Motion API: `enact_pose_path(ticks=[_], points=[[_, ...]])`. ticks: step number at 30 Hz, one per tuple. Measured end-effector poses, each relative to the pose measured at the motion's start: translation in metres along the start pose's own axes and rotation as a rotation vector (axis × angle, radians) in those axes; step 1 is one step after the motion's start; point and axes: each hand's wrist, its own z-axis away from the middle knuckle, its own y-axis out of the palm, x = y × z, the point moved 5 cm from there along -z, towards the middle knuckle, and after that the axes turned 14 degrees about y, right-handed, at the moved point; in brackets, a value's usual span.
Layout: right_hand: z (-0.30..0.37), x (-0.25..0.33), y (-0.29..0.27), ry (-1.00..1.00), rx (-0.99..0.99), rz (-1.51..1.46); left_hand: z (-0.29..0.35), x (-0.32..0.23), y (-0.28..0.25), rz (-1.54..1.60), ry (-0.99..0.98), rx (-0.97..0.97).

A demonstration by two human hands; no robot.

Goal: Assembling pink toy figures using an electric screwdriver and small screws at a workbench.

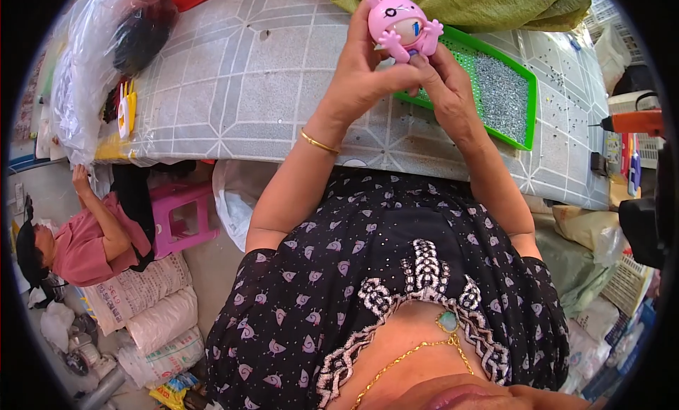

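The pink toy figure [403,22] is up in the air over the far side of the table [233,92], held between both hands. It has a round pink head with little ears, a pale face and short arms that stick out. It looks like hard, smooth plastic, so it is likely light and stiff, and maybe a bit slippery. The little arms and ears look like the parts that could snap, so the round body or the bottom seems the best place to hold it. The left hand [361,74] is closed around the toy's left side and bottom, fingers curled up by the head. The right hand [447,85] pinches the toy low down on its right side with the fingertips [423,59]. A thin gold bangle [318,142] sits on the left wrist. Just behind the hands lies a green tray [527,92] full of tiny grey bits, maybe screws. A green cloth [481,7] lies at the back of the table. A clear plastic bag [92,63] sits at the left end. An orange power tool [636,121] is at the right. Down on the left, another person in a pink top [85,244] sits near a pink stool [185,219] and some white sacks [152,307].
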Motion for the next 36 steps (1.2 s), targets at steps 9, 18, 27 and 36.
enact_pose_path(ticks=[9, 18, 27, 36], points=[[0.001, 0.004, 0.003, 0.002, 0.010, -0.111, 0.006, -0.001, 0.014, -0.014, 0.096, 0.075], [0.001, 0.005, 0.003, -0.016, 0.030, -0.154, 0.002, -0.011, 0.018, 0.109, 0.009, 0.060], [0.003, 0.006, -0.003, -0.013, 0.013, -0.143, 0.004, -0.005, 0.018, 0.067, 0.070, 0.129], [0.005, 0.006, 0.002, -0.031, 0.032, -0.166, 0.004, -0.008, 0.016, 0.282, -0.112, 0.052]])
